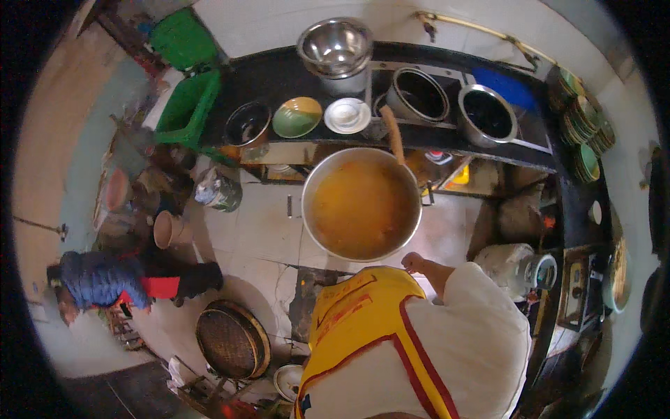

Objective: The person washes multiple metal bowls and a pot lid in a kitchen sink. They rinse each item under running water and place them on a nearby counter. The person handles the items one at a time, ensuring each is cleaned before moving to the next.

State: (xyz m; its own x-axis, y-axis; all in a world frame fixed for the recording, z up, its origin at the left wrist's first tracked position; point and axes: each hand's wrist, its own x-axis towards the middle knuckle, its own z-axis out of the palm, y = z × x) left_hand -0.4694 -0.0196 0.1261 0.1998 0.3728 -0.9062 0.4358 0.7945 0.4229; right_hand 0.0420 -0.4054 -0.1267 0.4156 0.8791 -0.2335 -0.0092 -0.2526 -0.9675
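My right hand [413, 262] is near the lower right rim of a large metal pot [305, 220]. Its fingers look curled, and I see nothing in them, though the hand is small and partly turned away. Orange-brown liquid [366, 204] fills much of the pot. A wooden handle [393, 133] rests at the far rim and points towards the counter. My left hand is out of view. Over my front hangs a yellow apron [356, 309] with red trim, bearing writing.
On the dark counter [251, 78] stand stacked steel bowls [335, 47], a green-and-yellow bowl [297, 117], white dishes [347, 115] and two pots [419, 94]. Bowls are stacked at right [581, 118]. Woven steamer baskets [230, 340] and a bucket [222, 191] stand lower. Another person [104, 280] is at left.
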